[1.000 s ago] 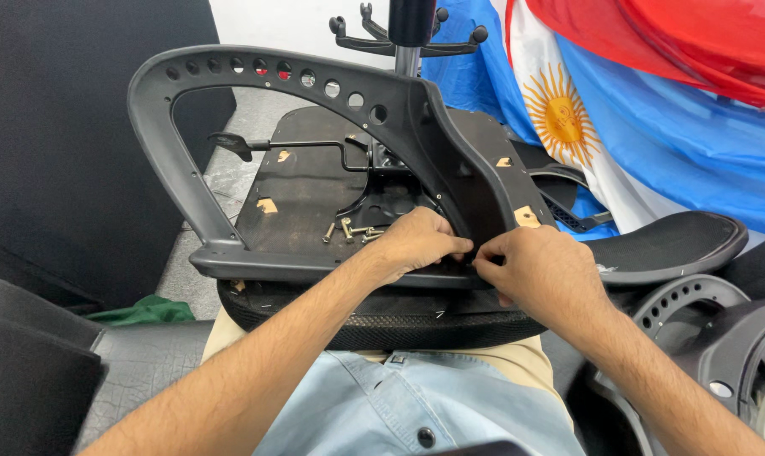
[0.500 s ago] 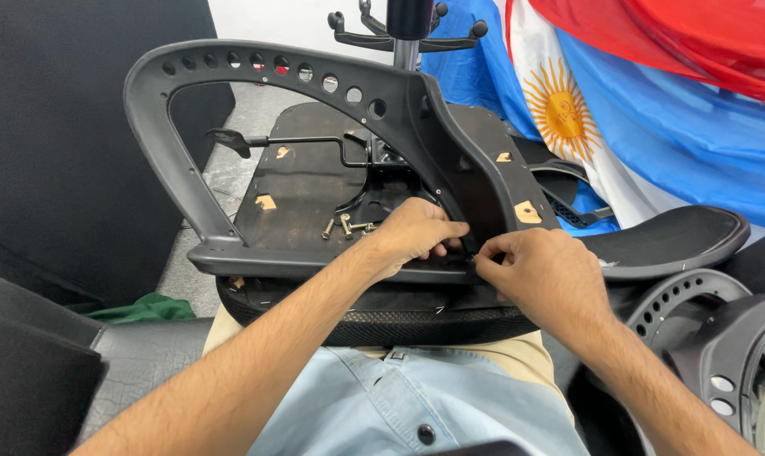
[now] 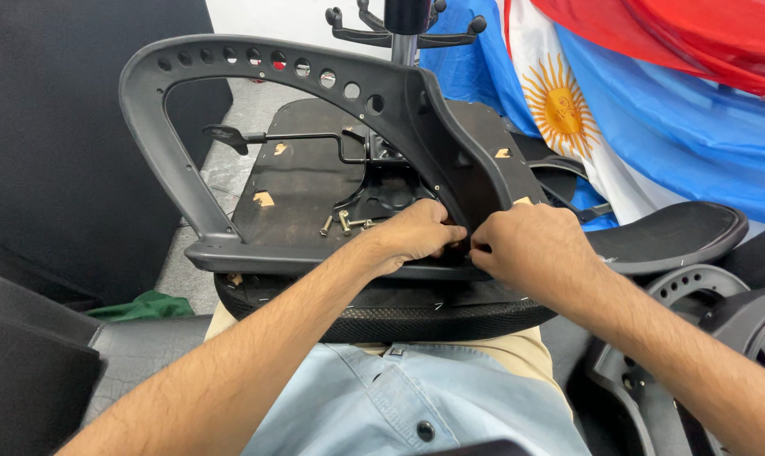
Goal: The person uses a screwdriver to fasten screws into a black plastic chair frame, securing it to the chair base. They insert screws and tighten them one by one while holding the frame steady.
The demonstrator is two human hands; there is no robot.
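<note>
Pinching at armrest bracket (image 3: 315,93) base, left hand (image 3: 412,232), right hand (image 3: 530,245), fingers curled closed.

A single view, from a camera worn on the person's head, looks forward and steeply down over the lap at the upturned chair seat (image 3: 315,181) (close, within arm's reach). The seat fills the middle; beyond it a blue-and-white flag (image 3: 619,127) hangs, and both forearms enter from the lower edge
</note>
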